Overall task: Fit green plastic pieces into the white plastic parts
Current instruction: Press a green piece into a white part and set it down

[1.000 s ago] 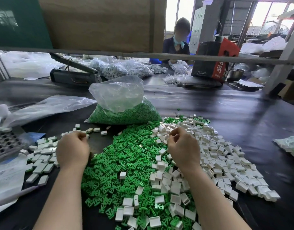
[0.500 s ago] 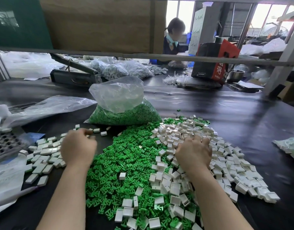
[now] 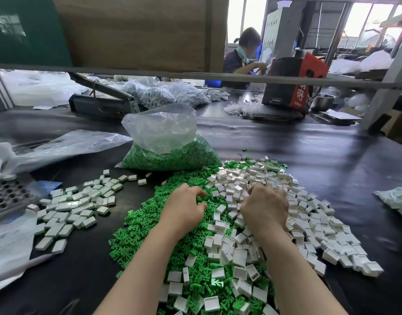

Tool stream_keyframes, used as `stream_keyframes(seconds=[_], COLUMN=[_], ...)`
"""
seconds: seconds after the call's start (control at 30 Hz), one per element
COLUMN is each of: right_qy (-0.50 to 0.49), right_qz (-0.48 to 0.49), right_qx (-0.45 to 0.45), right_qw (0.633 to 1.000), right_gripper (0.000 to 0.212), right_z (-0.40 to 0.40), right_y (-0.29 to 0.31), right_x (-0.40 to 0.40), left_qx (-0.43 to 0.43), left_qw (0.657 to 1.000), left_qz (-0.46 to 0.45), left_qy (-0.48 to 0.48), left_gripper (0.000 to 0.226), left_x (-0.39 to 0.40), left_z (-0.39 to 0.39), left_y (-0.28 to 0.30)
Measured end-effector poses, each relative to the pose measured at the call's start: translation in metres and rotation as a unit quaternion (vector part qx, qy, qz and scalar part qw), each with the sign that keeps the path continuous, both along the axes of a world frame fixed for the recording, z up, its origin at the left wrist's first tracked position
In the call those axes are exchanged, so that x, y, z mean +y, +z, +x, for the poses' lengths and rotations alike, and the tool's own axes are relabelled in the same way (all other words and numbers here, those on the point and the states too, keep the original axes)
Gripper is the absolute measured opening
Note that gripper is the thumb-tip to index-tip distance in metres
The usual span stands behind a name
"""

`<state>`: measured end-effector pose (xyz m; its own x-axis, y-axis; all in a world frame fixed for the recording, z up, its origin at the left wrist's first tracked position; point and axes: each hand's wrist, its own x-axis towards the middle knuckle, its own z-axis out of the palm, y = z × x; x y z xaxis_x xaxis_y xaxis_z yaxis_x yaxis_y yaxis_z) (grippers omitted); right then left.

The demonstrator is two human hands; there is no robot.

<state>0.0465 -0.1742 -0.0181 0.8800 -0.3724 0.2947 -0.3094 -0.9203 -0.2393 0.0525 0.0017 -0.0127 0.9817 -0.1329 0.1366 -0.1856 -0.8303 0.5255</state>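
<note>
Green pieces [image 3: 150, 226] heaped under my left hand [image 3: 183, 209], fingers curled, pinching one, I judge. Right hand [image 3: 264, 209] digs into white parts [image 3: 309, 223]; grasp hidden. Next: pair them, press together.

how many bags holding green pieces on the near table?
2. One clear bag of green pieces stands behind the loose green pile, just beyond the hands. A second bag lies at the table's right edge, cut off by the frame; more may be hidden.
</note>
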Motion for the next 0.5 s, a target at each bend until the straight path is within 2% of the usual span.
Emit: stream_keyframes(seconds=[0.13, 0.2, 0.23, 0.3, 0.33, 0.4, 0.5], right_qy=[0.02, 0.087, 0.135, 0.206, 0.219, 0.23, 0.233], right_qz=[0.033, 0.167, 0.279, 0.505, 0.568, 0.615, 0.628], right_qx=[-0.059, -0.104, -0.112, -0.102, -0.086, -0.056, -0.035], right_qw=[0.997, 0.977, 0.944, 0.832, 0.789, 0.752, 0.741], right_gripper=[0.016, 0.015, 0.018, 0.024, 0.026, 0.028, 0.027], right_z=[0.0, 0.0, 0.0, -0.005, -0.006, -0.008, -0.008], right_y=[0.0, 0.005, 0.009, 0.019, 0.022, 0.024, 0.023], right_x=[0.001, 0.002, 0.003, 0.011, 0.015, 0.022, 0.026], left_qx=[-0.025, -0.056, -0.072, -0.091, -0.098, -0.112, -0.118], left_qw=[0.998, 0.993, 0.989, 0.978, 0.971, 0.961, 0.949], left_qz=[-0.054, -0.1, -0.123, -0.175, -0.199, -0.236, -0.279], left_qy=[-0.021, -0.033, -0.043, -0.071, -0.084, -0.096, -0.09], left_gripper=[0.029, 0.031, 0.033, 0.039, 0.039, 0.033, 0.018], left_x=[0.0, -0.001, -0.002, -0.004, -0.005, -0.006, -0.004], left_z=[-0.002, -0.003, -0.004, -0.006, -0.007, -0.007, -0.006], left_y=[0.001, 0.003, 0.005, 0.007, 0.008, 0.008, 0.007])
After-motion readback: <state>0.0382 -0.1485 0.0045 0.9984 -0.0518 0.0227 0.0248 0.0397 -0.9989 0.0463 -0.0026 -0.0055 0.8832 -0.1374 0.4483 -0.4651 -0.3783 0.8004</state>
